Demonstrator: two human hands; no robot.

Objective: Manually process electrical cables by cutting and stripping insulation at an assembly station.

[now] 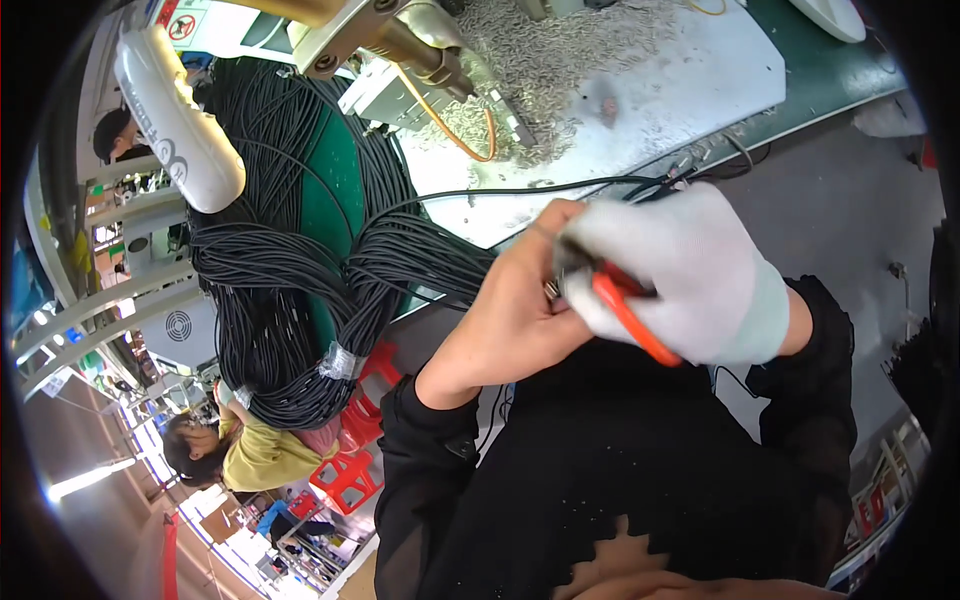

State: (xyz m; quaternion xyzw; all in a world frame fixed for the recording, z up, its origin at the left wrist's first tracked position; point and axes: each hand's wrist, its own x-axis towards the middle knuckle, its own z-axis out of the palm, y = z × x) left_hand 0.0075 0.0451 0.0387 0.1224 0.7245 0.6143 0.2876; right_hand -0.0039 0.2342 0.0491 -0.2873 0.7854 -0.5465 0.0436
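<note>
My right hand [690,275], in a white glove, is closed around red-handled pliers [637,322]; their dark jaws are mostly hidden between my hands. My bare left hand [505,325] is closed right against it, with fingers curled and pressed together. A small metallic piece [551,290] shows at the left hand's grip, too covered to name. Just beyond the hands, a black cable [530,189] runs along the table edge to several cable ends with metal tips [685,170].
Bundles of black cable [290,260] hang over the green table at left. A machine head [400,50] stands over a white board [725,85] strewn with small metal pieces [560,60]. A white lamp [180,120] juts in. Red stools [350,480] and a person in yellow [265,455] are at lower left.
</note>
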